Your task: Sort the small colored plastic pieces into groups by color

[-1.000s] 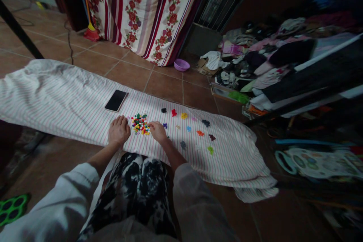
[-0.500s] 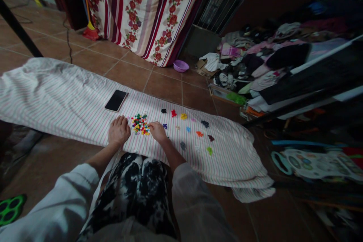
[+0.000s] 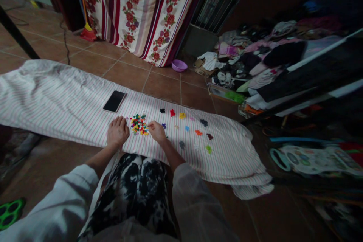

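Observation:
A mixed heap of tiny coloured pieces (image 3: 138,124) lies on the striped cloth (image 3: 70,102). My left hand (image 3: 117,131) rests flat on the cloth at the heap's left side, holding nothing. At the heap's right edge, my right hand (image 3: 157,131) has its fingertips pinched together; whatever they hold is too small to name. Small single-colour piles spread to the right: black (image 3: 162,110), red (image 3: 172,112), yellow (image 3: 182,115), blue (image 3: 187,128), orange (image 3: 198,132), lime green (image 3: 209,149), grey (image 3: 182,144) and others.
A dark-screened phone (image 3: 114,101) lies on the cloth beyond my left hand. Past the cloth, a purple bowl (image 3: 179,65) stands on the tiled floor near a floral curtain (image 3: 141,11). Heaped clothes (image 3: 255,53) and a white toy panel (image 3: 314,160) are at the right.
The whole view has shifted slightly. Both hands stay at the heap, the left one flat and the right one pinched at its edge.

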Demonstrator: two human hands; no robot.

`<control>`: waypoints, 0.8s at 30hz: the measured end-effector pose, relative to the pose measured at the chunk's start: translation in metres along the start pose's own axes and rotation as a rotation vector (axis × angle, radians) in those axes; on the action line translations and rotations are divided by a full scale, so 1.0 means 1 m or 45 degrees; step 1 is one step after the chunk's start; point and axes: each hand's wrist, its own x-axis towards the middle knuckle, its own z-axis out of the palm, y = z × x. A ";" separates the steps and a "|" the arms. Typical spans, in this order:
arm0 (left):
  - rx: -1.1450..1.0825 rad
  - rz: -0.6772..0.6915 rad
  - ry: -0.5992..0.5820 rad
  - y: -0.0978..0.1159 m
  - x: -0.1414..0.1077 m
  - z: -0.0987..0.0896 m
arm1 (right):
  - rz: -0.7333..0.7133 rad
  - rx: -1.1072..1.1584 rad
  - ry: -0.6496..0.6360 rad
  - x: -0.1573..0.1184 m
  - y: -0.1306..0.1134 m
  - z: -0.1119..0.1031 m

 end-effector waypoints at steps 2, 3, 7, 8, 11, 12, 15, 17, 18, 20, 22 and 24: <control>0.017 0.003 0.006 0.000 0.000 0.001 | 0.014 0.017 0.037 -0.002 0.000 0.000; 0.022 0.004 0.004 -0.001 -0.001 0.001 | 0.022 0.024 0.055 -0.003 0.000 -0.001; 0.031 0.004 -0.007 0.000 -0.001 0.000 | 0.047 0.061 0.104 -0.006 -0.002 -0.006; 0.035 0.004 -0.007 0.000 -0.001 -0.001 | 0.049 0.074 0.109 -0.007 -0.002 -0.008; 0.038 -0.002 -0.022 0.001 0.000 -0.002 | 0.053 0.107 0.114 -0.010 -0.002 -0.014; 0.034 -0.004 -0.030 0.001 0.000 -0.003 | 0.057 0.114 0.114 -0.011 -0.001 -0.017; 0.012 -0.021 -0.043 0.002 0.000 -0.004 | 0.077 0.133 0.130 -0.017 0.002 -0.023; 0.002 -0.031 -0.044 0.002 0.000 -0.005 | 0.087 0.154 0.156 -0.021 0.005 -0.026; 0.004 -0.030 -0.043 0.002 0.000 -0.005 | 0.090 0.172 0.170 -0.023 0.007 -0.028; 0.022 -0.015 -0.046 0.002 0.000 -0.006 | 0.091 0.220 0.203 -0.027 0.012 -0.032; 0.046 0.007 -0.050 0.003 0.000 -0.008 | 0.090 0.276 0.239 -0.030 0.017 -0.036; 0.062 0.017 -0.049 0.004 0.000 -0.009 | 0.093 0.321 0.273 -0.032 0.022 -0.041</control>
